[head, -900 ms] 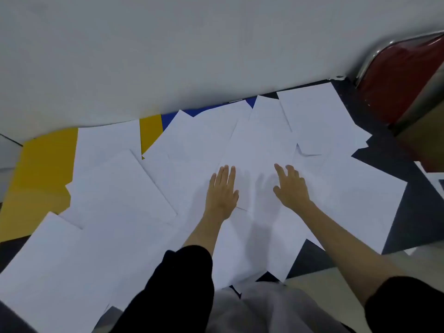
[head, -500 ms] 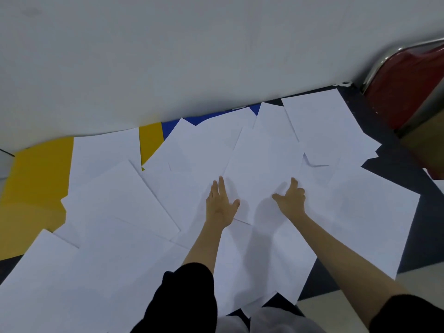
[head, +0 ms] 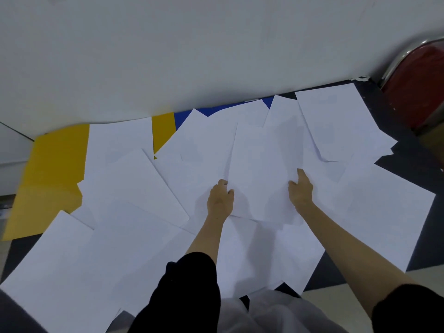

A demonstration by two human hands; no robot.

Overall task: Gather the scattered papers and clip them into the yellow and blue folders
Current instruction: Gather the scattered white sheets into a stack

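Observation:
Several white sheets of paper (head: 134, 183) lie scattered and overlapping across a dark table (head: 408, 162). One sheet (head: 262, 169) in the middle is lifted at its near end. My left hand (head: 219, 200) pinches its left edge and my right hand (head: 301, 191) pinches its right edge. A yellow folder (head: 55, 169) lies flat at the left, partly under papers. Only a strip of the blue folder (head: 185, 116) shows at the back, beside the yellow one, with the rest hidden beneath sheets.
A white wall (head: 192, 56) rises directly behind the table. A red chair with a chrome frame (head: 418, 85) stands at the far right. Pale floor (head: 336, 284) shows past the table's near right edge.
Both hands lay flat on the papers earlier. They have since closed on the two side edges of the middle sheet and raised its near end.

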